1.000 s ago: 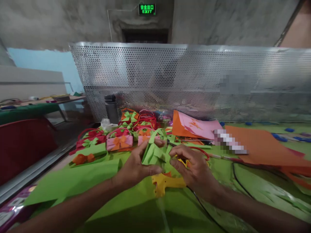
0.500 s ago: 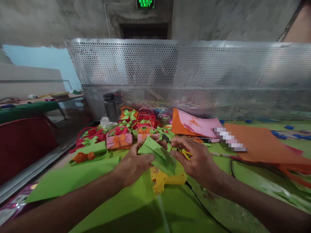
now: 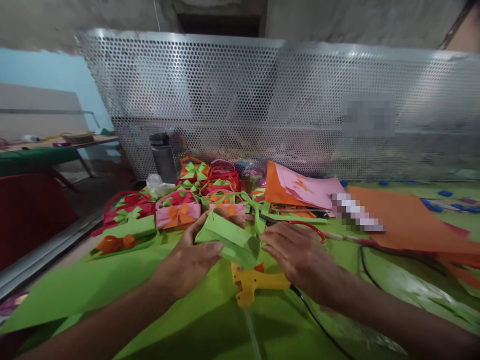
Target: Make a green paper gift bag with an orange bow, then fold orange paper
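A small light-green bag [image 3: 228, 237], folded from felt-like or stiff paper sheet, is held tilted above the table. My left hand [image 3: 191, 255] grips its left end, thumb in front and fingers behind. At the bag's right end, my right hand [image 3: 296, 255] has its fingers pressed together against the edge; the fingertips are partly hidden. A green strip [image 3: 258, 220] rises beside those fingers. Just below the bag lies a yellow glue gun [image 3: 262, 284] with a clear glue stick [image 3: 252, 330] and a black cord [image 3: 318, 325].
Finished little bags with bows [image 3: 179, 215] crowd the back left, near a dark bottle [image 3: 163, 157]. Pink sheets [image 3: 311, 192] and orange sheets [image 3: 405, 215] lie at right. A red scissor-like handle [image 3: 317, 231] shows behind my right hand. A perforated metal panel [image 3: 232, 100] closes off the back.
The view has tipped down slightly. The bag has moved left and turned to show its long side. My right hand has closed in, its fingers lower and more together.
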{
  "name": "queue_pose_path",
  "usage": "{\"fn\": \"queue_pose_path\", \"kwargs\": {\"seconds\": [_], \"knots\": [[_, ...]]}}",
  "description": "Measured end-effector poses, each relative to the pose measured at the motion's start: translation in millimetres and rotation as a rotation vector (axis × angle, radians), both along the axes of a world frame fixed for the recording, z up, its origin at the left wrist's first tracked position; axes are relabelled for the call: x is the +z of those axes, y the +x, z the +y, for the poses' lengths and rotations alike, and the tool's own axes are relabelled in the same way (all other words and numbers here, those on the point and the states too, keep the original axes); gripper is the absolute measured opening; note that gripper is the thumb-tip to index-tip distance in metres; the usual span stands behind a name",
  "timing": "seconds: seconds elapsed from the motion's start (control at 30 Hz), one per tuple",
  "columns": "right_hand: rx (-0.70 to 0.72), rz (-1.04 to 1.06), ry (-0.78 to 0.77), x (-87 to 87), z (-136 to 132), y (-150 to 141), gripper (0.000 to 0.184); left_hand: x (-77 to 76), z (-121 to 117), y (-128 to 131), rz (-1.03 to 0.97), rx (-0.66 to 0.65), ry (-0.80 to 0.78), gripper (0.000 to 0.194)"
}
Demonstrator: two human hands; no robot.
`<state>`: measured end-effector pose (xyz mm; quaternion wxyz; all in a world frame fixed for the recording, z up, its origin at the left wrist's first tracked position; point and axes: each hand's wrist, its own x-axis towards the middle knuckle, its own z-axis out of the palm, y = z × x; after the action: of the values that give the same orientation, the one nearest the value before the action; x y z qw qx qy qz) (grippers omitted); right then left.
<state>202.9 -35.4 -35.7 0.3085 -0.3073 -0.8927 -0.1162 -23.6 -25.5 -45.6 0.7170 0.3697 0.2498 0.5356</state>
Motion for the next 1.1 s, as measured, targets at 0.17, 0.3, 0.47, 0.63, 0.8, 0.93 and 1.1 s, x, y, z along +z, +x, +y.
{"fn": "queue_pose_path", "kwargs": {"seconds": [0.17,0.3,0.47,0.63,0.8,0.93,1.1], "knots": [[-0.004,-0.058,0.036,-1.3,2.0,2.7,0.019,3.5,0.4,-0.8,0.058,0.056,-0.045,0.08],[-0.01,-0.105,0.119,1.1,0.6,1.9,0.024,3.1,-4.8,1.3,0.052,0.043,-0.062,0.076],[-0.014,-0.208,0.209,5.1,-4.3,-0.6,0.03,3.6,-10.6,3.3,0.069,0.017,-0.049,0.065],[-0.004,-0.27,0.312,5.1,-5.9,-2.0,0.028,7.4,-12.5,5.8,0.081,-0.015,0.04,0.044],[-0.015,-0.299,0.358,2.7,-6.8,-3.0,0.025,10.4,-13.5,8.2,0.08,0.017,0.047,0.042],[-0.05,-0.351,0.414,0.2,-8.7,-4.8,0.026,9.2,-13.4,8.3,0.06,0.034,-0.001,0.049],[-0.064,-0.358,0.424,-3.9,-10.1,-4.2,0.031,5.6,-13.1,7.1,0.052,0.111,-0.087,0.075]]}}
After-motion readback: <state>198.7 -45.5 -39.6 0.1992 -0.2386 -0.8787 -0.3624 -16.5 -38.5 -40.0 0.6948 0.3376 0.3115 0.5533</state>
